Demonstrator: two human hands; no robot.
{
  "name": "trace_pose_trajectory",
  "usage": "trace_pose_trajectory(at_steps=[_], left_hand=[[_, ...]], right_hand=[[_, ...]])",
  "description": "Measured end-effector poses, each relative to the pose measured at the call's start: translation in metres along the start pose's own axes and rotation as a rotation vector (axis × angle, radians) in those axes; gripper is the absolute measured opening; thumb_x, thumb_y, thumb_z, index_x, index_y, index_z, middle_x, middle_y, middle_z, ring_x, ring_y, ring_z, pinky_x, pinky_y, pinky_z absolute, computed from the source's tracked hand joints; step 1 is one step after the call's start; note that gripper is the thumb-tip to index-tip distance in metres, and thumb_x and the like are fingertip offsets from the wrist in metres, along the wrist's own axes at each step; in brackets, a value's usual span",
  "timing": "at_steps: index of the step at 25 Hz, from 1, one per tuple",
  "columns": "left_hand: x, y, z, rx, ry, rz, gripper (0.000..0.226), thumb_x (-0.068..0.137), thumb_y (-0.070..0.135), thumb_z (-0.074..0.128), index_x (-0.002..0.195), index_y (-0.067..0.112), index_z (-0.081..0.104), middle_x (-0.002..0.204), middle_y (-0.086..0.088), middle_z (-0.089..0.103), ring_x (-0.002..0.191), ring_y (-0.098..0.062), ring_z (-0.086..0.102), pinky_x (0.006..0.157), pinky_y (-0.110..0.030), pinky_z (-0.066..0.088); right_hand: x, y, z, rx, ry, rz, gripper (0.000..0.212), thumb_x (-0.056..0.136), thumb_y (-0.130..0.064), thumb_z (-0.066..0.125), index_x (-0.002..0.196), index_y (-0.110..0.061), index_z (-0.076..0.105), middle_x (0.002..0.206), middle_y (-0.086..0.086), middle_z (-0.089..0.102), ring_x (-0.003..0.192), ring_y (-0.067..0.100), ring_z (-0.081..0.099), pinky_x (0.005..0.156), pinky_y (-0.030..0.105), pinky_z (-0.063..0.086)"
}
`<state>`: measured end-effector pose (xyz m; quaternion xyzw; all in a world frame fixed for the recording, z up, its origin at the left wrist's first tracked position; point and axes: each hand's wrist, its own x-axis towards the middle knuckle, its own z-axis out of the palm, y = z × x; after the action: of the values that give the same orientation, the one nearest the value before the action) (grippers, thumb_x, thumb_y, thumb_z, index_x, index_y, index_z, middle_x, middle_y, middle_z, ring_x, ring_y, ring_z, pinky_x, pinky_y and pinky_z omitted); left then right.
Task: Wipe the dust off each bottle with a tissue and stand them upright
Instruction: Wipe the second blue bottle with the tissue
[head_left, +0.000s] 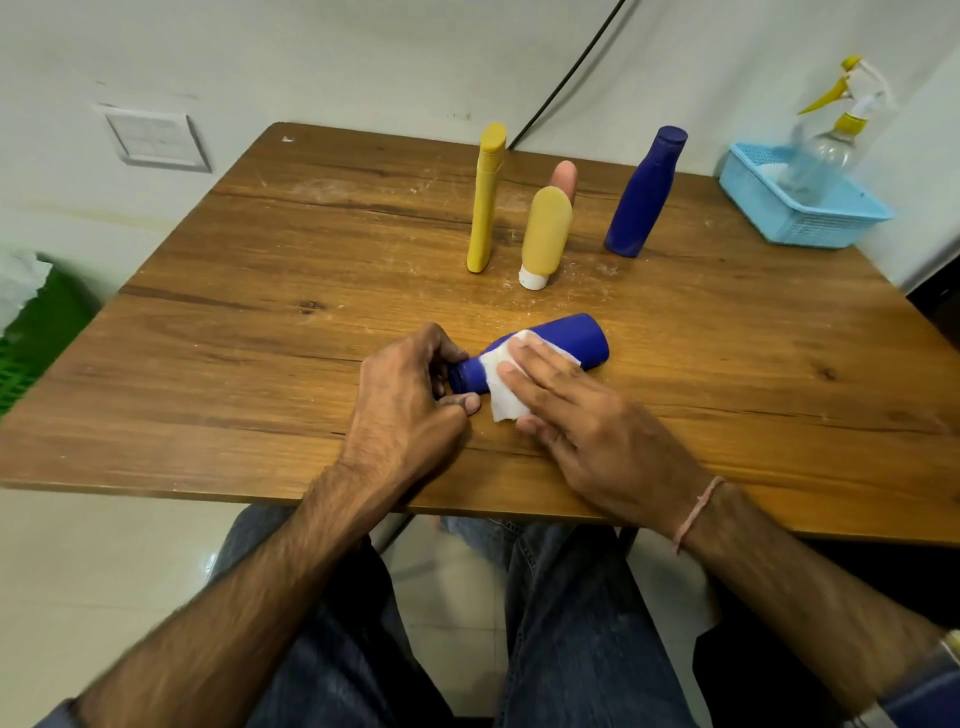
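Note:
A dark blue bottle lies on its side near the middle of the wooden table, cap end towards me and to the left. My left hand grips its cap end. My right hand presses a white tissue flat against the bottle's body. Farther back, several bottles stand upright: a tall yellow one, a yellow tube on its white cap, a pink one mostly hidden behind the tube, and a second dark blue bottle.
A light blue plastic basket sits at the table's back right corner with a clear spray bottle in it. A green crate stands left of the table. A black cable runs down the wall. White dust marks the table around the upright bottles.

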<state>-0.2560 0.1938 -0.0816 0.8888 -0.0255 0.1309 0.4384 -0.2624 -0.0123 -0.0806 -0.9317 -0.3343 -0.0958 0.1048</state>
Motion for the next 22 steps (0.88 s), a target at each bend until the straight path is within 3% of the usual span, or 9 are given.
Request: trace_pose_trajectory(at_steps=[3, 6, 9, 14, 16, 19, 22], left_hand=[[0.001, 0.001, -0.003, 0.009, -0.017, -0.012, 0.034, 0.067, 0.009, 0.087, 0.095, 0.017, 0.070, 0.073, 0.006, 0.064, 0.069, -0.005, 0.059, 0.061, -0.004, 0.038], [0.000, 0.002, -0.003, 0.016, -0.023, -0.014, 0.035, 0.067, 0.009, 0.087, 0.096, 0.017, 0.069, 0.074, 0.005, 0.064, 0.070, -0.006, 0.060, 0.060, -0.005, 0.038], [0.001, 0.004, -0.001, 0.023, -0.017, -0.014, 0.034, 0.068, 0.010, 0.088, 0.095, 0.016, 0.068, 0.075, 0.006, 0.064, 0.069, -0.004, 0.059, 0.058, -0.006, 0.039], [-0.001, 0.005, -0.002, 0.047, -0.004, 0.007, 0.031, 0.069, 0.004, 0.082, 0.095, 0.014, 0.067, 0.072, 0.009, 0.063, 0.063, 0.000, 0.057, 0.056, -0.006, 0.042], [-0.001, 0.005, -0.003, 0.032, -0.014, -0.019, 0.034, 0.069, 0.009, 0.085, 0.098, 0.016, 0.068, 0.074, 0.008, 0.064, 0.066, -0.003, 0.059, 0.058, -0.008, 0.043], [0.001, 0.006, -0.003, 0.020, -0.029, -0.058, 0.037, 0.069, 0.012, 0.088, 0.100, 0.018, 0.068, 0.074, 0.007, 0.065, 0.069, -0.003, 0.059, 0.059, -0.006, 0.040], [0.002, 0.006, -0.002, 0.024, -0.044, -0.071, 0.038, 0.069, 0.012, 0.087, 0.100, 0.021, 0.067, 0.076, 0.006, 0.065, 0.071, -0.003, 0.059, 0.059, -0.007, 0.040]], right_hand=[[0.000, 0.023, -0.011, -0.018, 0.019, 0.225, 0.051, 0.106, -0.032, 0.035, 0.153, -0.016, 0.028, 0.162, 0.002, 0.021, 0.151, 0.009, 0.010, 0.123, 0.034, 0.018], [0.014, 0.021, -0.008, -0.008, 0.053, 0.357, 0.052, 0.106, -0.031, 0.035, 0.154, -0.017, 0.024, 0.163, 0.001, 0.020, 0.151, 0.009, 0.008, 0.123, 0.026, 0.006], [0.027, -0.005, 0.006, -0.011, 0.077, 0.243, 0.052, 0.105, -0.026, 0.039, 0.153, -0.012, 0.028, 0.162, 0.005, 0.024, 0.152, 0.015, 0.009, 0.122, 0.027, 0.002], [0.019, -0.017, 0.014, 0.046, 0.048, -0.060, 0.055, 0.097, 0.000, 0.049, 0.150, -0.007, 0.035, 0.159, 0.007, 0.032, 0.151, 0.018, 0.018, 0.123, 0.038, 0.020], [0.010, -0.001, 0.005, 0.051, 0.045, -0.090, 0.053, 0.097, -0.002, 0.052, 0.148, -0.010, 0.039, 0.157, 0.006, 0.035, 0.150, 0.016, 0.022, 0.122, 0.036, 0.024], [0.005, 0.024, -0.010, 0.051, 0.097, 0.099, 0.048, 0.099, -0.017, 0.054, 0.146, -0.014, 0.044, 0.154, 0.004, 0.040, 0.147, 0.012, 0.028, 0.119, 0.038, 0.030], [0.015, 0.029, -0.012, 0.039, 0.117, 0.278, 0.049, 0.101, -0.027, 0.051, 0.147, -0.018, 0.041, 0.154, 0.001, 0.040, 0.147, 0.010, 0.026, 0.121, 0.036, 0.025]])
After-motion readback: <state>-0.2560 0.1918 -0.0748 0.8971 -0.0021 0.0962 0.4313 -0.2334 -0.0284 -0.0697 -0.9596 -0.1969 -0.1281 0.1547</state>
